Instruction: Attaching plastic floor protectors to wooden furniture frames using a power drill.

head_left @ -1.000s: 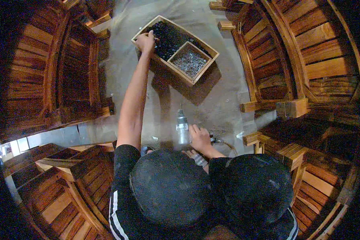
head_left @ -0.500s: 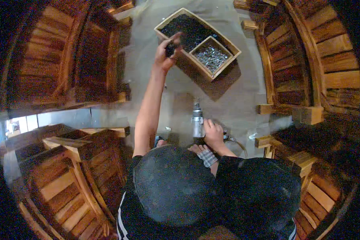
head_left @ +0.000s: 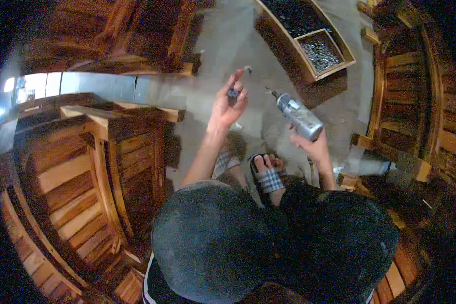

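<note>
My left hand [head_left: 229, 105] is raised over the floor, palm up with its fingers curled. Small dark pieces [head_left: 232, 93] lie in it, too small and blurred to name. Just beyond its fingertips is a small pale and dark bit [head_left: 248, 69]; whether the fingers touch it I cannot tell. My right hand [head_left: 314, 147] grips a silver power driver [head_left: 300, 117], its bit pointing up and left toward the left hand. Further off, to the right, stands a wooden box [head_left: 305, 57] with black pieces in it and a smaller compartment of shiny metal hardware [head_left: 319, 54].
Slatted brown wooden furniture frames stand on both sides, at the left [head_left: 76, 177] and right [head_left: 400, 101]. My sandalled foot [head_left: 267, 163] rests on the grey floor [head_left: 228, 45] below my hands. A hose [head_left: 311, 169] hangs by my right wrist.
My left hand has drawn back from beside the box toward me. My right hand has lifted the driver and tilted it to the left. The view has turned, so the box sits further right.
</note>
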A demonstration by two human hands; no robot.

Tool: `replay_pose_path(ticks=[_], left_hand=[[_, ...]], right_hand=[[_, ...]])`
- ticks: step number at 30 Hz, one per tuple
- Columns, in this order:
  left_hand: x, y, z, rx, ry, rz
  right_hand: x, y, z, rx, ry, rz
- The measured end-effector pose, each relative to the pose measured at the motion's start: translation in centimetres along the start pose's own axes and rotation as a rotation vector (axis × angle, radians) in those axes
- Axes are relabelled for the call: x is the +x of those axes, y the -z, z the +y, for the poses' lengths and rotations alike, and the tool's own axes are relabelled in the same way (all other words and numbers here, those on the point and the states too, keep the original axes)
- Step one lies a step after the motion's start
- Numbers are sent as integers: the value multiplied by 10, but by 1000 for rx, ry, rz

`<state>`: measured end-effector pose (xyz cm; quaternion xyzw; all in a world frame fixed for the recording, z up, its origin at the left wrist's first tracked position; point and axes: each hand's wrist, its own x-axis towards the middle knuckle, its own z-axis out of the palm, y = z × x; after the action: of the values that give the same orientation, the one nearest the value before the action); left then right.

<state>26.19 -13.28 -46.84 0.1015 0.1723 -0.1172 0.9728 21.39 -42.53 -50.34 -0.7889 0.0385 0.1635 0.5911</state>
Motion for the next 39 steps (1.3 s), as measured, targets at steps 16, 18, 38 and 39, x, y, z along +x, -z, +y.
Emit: replay_pose_path(ticks=[16, 18, 38, 39], left_hand=[[-85, -9, 47, 343, -260, 149], [-97, -7, 54, 259, -281, 166], [-111, -6, 61, 340, -352, 303], [-112, -7, 61, 340, -349, 305]], right_hand=[[17, -55, -150, 281, 24, -634], [16, -64, -155, 319, 56, -649], [30, -80, -154, 273, -5, -745], [30, -81, -154, 283, -37, -757]])
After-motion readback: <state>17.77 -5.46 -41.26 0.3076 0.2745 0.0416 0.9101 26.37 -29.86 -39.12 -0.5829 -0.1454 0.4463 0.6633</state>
